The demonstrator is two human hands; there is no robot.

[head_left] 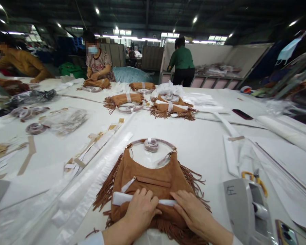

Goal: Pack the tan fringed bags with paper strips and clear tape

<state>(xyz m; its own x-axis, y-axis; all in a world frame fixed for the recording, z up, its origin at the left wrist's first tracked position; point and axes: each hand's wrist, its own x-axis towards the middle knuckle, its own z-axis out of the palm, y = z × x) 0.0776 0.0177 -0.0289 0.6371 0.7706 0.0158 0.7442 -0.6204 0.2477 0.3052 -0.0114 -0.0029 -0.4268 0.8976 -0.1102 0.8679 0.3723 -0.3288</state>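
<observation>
Your left hand [142, 208] and right hand [190, 210] lie loosely curled, partly hiding the white strip [121, 198] and brown bag [148, 170] beneath; any grip is unclear.

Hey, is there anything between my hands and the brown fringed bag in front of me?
Only a white strip across the lower part of the bag; it runs under the fingers of your left hand toward your right hand. Nothing else visible intervenes.

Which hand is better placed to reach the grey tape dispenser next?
Likely the right hand: it rests on the side of the brown bag nearer the tape dispenser. The left hand, also on the bag, is farther away.
</observation>
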